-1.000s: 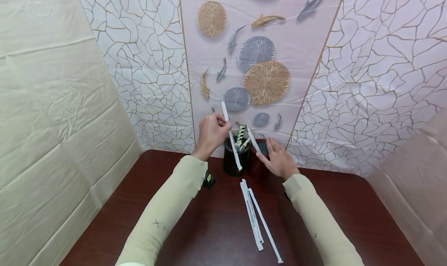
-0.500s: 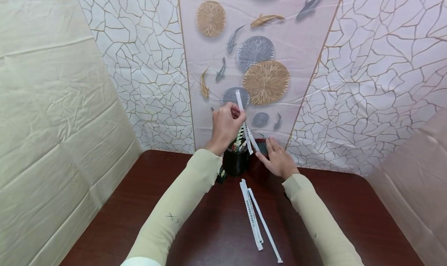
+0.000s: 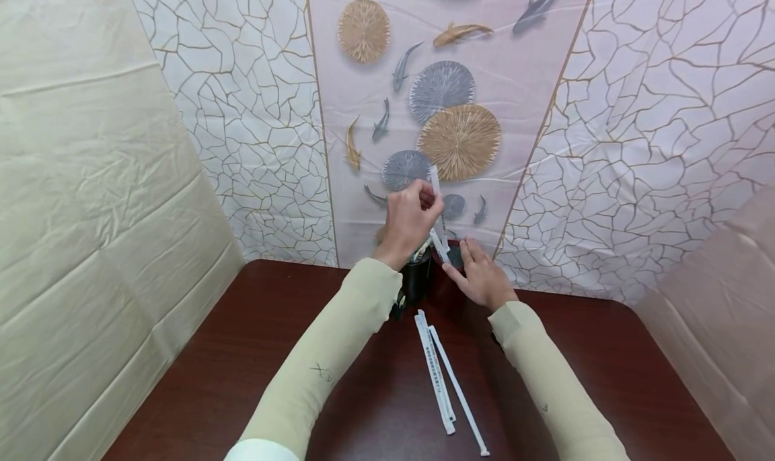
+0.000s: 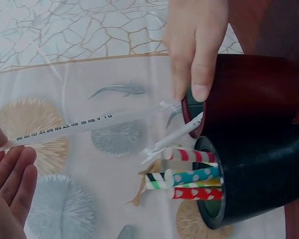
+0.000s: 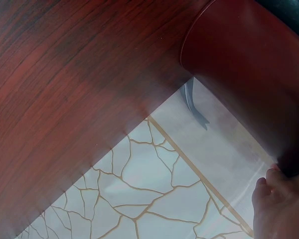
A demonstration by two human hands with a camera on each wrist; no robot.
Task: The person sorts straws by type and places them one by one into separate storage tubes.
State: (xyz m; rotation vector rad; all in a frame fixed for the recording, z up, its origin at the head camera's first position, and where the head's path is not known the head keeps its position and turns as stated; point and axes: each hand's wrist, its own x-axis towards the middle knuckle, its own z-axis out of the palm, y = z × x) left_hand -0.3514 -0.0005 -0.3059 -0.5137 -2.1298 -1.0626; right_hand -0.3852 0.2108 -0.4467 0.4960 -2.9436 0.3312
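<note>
My left hand [image 3: 410,220] pinches a paper-wrapped straw [image 4: 89,127] near its upper end. The straw's lower end is at the mouth of a dark red cup [image 4: 256,94] in the left wrist view. A second wrapped straw [image 4: 175,133] leans out of that cup. My right hand [image 3: 484,276] holds the red cup at its rim, thumb in front and fingers behind. Beside it stands a black cup [image 4: 264,174] with several colourful patterned straws [image 4: 194,177], partly hidden by my left hand in the head view.
Several more wrapped straws [image 3: 437,373] lie on the dark red wooden table [image 3: 363,394], in front of the cups. A patterned cloth [image 3: 375,111] hangs right behind the table's back edge. Plain beige cloth [image 3: 103,245] hangs at the left side.
My left hand has moved right, carrying the wrapped straw from in front of the black cup to the red cup's mouth. My right hand stays on the red cup.
</note>
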